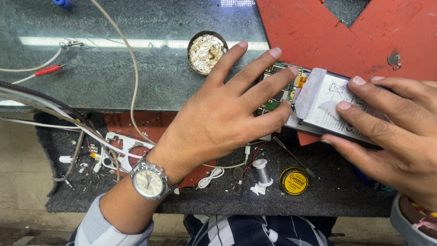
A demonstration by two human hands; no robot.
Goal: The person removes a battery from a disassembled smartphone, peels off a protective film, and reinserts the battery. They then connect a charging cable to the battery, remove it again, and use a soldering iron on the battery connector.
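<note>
Green circuit board (278, 89) exposed, fragile; opened phone (318, 102) pinned flat by left hand (218, 120) and right hand (391, 132), fingers spread; best held by its edges.

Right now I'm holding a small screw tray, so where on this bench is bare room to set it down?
Barest is the dark stone top, between the red clip and the round tin. The red mat above the opened phone is mostly bare. The lower ledge around the solder spool is crowded.

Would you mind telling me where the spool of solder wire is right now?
In the head view, the solder wire spool stands low on the dark mat, just left of the yellow paste tin, below the left hand.
</note>
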